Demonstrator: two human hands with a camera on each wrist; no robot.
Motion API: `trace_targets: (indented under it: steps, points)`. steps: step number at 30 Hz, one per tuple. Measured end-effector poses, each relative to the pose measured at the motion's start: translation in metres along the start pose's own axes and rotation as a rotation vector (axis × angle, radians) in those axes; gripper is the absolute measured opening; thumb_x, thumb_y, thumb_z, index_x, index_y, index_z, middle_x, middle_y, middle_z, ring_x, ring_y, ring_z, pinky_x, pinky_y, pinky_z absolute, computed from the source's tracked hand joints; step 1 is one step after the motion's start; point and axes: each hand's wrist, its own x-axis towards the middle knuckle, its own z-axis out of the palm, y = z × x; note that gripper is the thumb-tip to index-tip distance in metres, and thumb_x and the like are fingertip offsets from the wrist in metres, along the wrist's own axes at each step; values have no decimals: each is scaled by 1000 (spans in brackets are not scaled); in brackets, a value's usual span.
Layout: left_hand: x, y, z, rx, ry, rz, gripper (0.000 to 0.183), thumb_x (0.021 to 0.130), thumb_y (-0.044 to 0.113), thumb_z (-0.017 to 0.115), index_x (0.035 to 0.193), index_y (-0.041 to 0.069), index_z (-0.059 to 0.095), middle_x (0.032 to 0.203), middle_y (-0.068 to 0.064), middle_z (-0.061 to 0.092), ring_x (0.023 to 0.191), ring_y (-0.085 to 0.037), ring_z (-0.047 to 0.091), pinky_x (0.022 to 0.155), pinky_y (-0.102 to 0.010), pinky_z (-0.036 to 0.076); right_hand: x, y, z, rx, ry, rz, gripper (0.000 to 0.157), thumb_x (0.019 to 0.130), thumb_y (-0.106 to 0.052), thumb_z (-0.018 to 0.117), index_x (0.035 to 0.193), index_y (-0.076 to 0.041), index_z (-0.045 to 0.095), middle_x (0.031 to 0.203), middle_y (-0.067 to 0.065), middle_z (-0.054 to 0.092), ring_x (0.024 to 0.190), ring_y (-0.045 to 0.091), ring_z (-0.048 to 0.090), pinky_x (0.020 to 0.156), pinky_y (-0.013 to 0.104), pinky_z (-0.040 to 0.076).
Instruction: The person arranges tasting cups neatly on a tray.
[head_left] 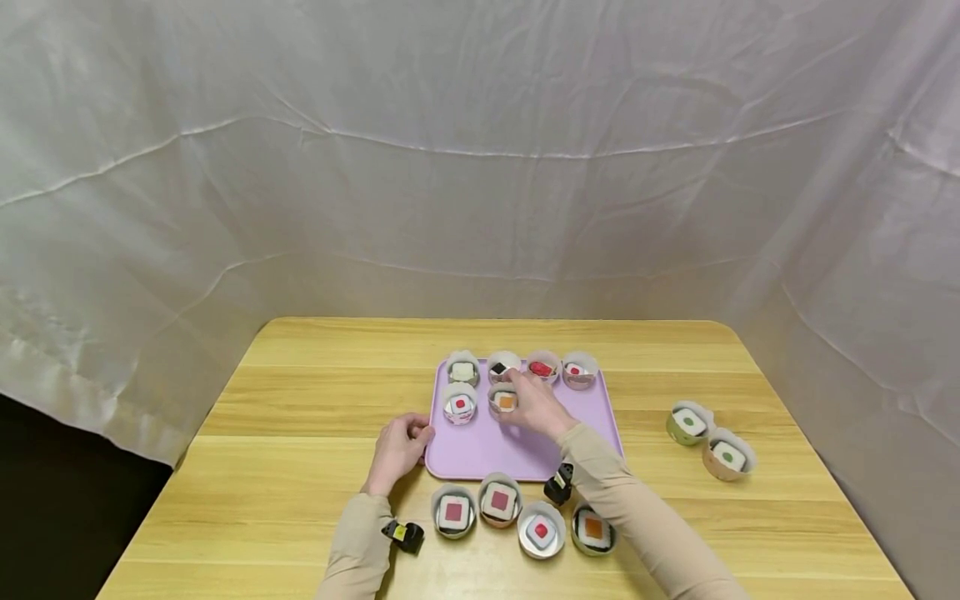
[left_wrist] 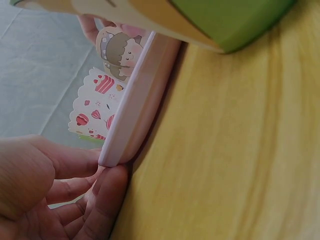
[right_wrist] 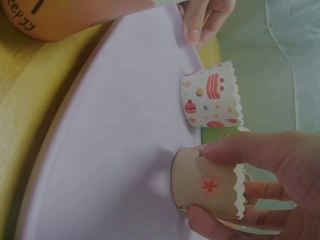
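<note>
My left hand (head_left: 399, 450) pinches the left rim of a lilac tray (head_left: 480, 450), thumb and fingers meeting at its edge in the left wrist view. With my right hand (head_left: 536, 404) I grip a beige paper baking cup (right_wrist: 207, 185) with a red star on its side. That cup stands in the tray's second row and holds a white, orange-topped sushi piece (head_left: 506, 402). Just left of it is a paper cup (right_wrist: 212, 97) printed with cakes, holding a red-centred piece (head_left: 460, 404). A row of several filled cups, including a red-topped one (head_left: 542, 367), lines the tray's far edge.
In front of the tray stand several filled cups, among them pink-topped ones (head_left: 453, 512), a red-centred one (head_left: 541, 531) and an orange-topped one (head_left: 594, 529). Two green-dotted cups (head_left: 690, 422) sit on the wooden table (head_left: 300, 400) to the right. Pale curtains (head_left: 480, 208) surround it.
</note>
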Motion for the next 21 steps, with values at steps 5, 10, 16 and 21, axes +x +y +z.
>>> trace_targets:
  steps: [5, 10, 16, 21]
  points:
    - [0, 0, 0, 0, -1, -5, 21, 93, 9, 65, 108, -4, 71, 76, -6, 63, 57, -9, 57, 52, -24, 54, -1, 0, 0, -11, 12, -28, 56, 73, -14, 88, 121, 0, 62, 115, 20, 69, 110, 36, 65, 99, 50, 55]
    - [1, -1, 0, 5, 0, 1, 21, 93, 9, 65, 108, -4, 71, 76, -6, 63, 57, -9, 57, 52, -24, 54, 0, 2, 1, -19, 18, -45, 55, 72, -12, 88, 119, 0, 62, 111, 19, 70, 106, 35, 66, 95, 49, 56]
    - [1, -1, 0, 2, 0, -1, 22, 93, 9, 66, 109, -4, 70, 77, -7, 64, 58, -9, 57, 52, -24, 54, -1, 0, 1, -16, 22, -42, 55, 72, -12, 88, 119, 0, 62, 113, 19, 70, 108, 36, 66, 97, 50, 55]
    - [1, -1, 0, -2, -2, -4, 21, 93, 9, 65, 109, -4, 70, 77, -7, 64, 58, -9, 57, 52, -24, 54, -1, 1, 1, -22, 16, -39, 55, 73, -13, 88, 119, -1, 62, 112, 19, 69, 109, 36, 65, 98, 51, 55]
